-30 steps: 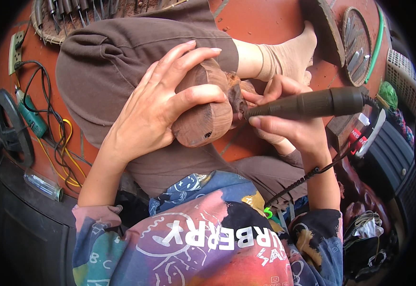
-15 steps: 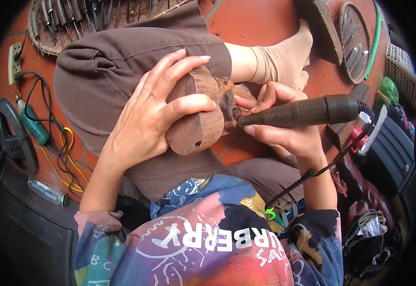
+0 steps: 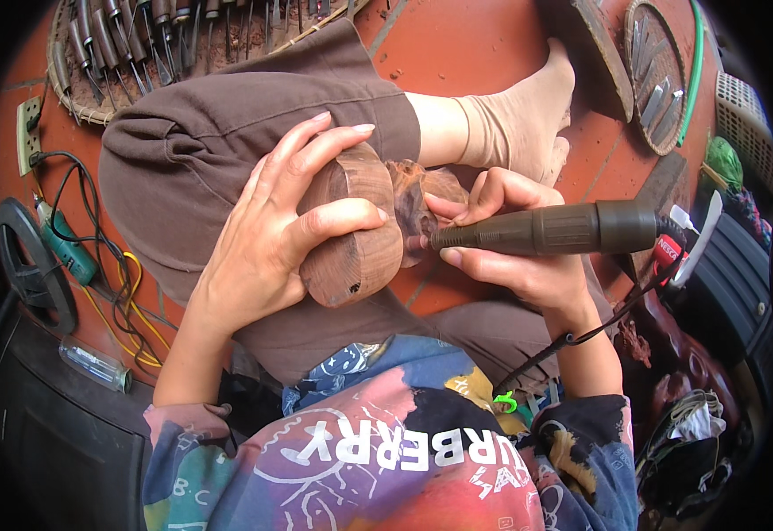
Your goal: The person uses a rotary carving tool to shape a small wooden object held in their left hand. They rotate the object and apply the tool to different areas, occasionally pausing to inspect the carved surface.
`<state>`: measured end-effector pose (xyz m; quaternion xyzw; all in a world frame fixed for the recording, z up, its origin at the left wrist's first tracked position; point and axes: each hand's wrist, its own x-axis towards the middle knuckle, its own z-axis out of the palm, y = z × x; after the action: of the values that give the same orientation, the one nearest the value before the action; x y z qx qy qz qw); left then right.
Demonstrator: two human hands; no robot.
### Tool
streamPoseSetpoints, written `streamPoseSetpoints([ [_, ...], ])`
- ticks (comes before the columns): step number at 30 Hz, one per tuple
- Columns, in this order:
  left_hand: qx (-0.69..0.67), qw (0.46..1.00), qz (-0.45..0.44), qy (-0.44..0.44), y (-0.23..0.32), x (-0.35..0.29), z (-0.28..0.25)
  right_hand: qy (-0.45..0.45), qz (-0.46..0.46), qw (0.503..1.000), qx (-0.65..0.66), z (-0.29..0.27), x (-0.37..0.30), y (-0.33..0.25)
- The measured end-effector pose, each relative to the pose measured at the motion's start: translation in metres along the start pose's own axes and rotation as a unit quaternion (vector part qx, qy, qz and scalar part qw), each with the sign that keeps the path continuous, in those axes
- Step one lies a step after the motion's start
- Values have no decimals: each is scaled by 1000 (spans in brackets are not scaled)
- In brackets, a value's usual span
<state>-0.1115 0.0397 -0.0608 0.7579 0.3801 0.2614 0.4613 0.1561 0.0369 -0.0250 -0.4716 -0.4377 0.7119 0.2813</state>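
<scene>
My left hand [image 3: 267, 199] is wrapped around the thick, rounded base of a brown wood carving [image 3: 357, 257], holding it above my bent leg. Its carved part [image 3: 411, 208] faces right and is partly covered by my fingers. In my right hand [image 3: 515, 265] is a dark green rotary tool [image 3: 564, 228], gripped near its narrow front end. The tool's tip points left and meets the carved part, though the bit is too small to make out. A black cord [image 3: 595, 329] runs from the tool's back end down past my right wrist.
A woven tray of chisels [image 3: 134, 40] lies at the upper left, and a smaller basket with flat blades [image 3: 657, 80] at the upper right. A power strip [image 3: 29, 133], cables and a teal tool [image 3: 69, 248] are on the left. A black box [image 3: 723, 296] stands right.
The whole view has shifted slightly. Both hands, the carving and the rotary tool sit a little lower and further left in the picture. Both grips stay the same.
</scene>
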Motion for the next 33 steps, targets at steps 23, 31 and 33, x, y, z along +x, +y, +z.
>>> streamPoseSetpoints([
  [23, 12, 1000, 3, -2, 0, 1, 0, 53, 46, 997, -28, 3, 5, -4],
  [31, 7, 1000, 8, 3, -3, 0, 1, 75, 44, 996, 16, 11, 5, -11],
  [33, 7, 1000, 6, 4, -3, 0, 2, 52, 12, 999, 4, 7, 3, -4],
])
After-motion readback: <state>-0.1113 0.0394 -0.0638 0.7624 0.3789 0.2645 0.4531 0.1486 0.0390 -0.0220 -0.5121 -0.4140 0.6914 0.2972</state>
